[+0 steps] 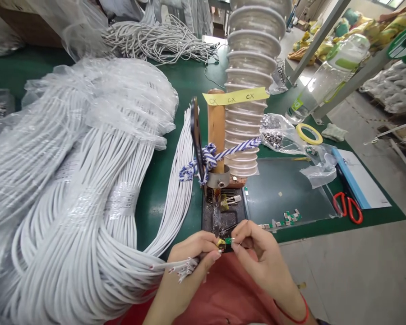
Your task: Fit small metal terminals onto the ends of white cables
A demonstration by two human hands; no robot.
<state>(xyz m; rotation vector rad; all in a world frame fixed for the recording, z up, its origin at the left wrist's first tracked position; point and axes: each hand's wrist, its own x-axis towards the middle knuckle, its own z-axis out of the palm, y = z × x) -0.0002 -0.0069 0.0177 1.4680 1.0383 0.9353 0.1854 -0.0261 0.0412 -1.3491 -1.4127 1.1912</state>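
My left hand (194, 257) is closed around a bunch of white cables (186, 269), their cut ends with reddish cores poking out over the hand. At its fingertips sits a small yellow piece (221, 243), too small to name. My right hand (257, 248) pinches a small green circuit board (228, 241) by its right end, close to the left fingertips. Just above both hands, an upright soldering iron (217, 212) points downward, strapped to a wooden handle (216, 131). Beneath it lies a dark, solder-spattered tray (208, 223).
Large bundles of white cable (64, 216) cover the left side. A ribbed clear hose (246, 113) rises behind the iron. To the right are several loose circuit boards (292, 216), red-handled scissors (348, 207), yellow tape (309, 134), a bag of metal connectors (274, 131) and a water bottle (325, 81).
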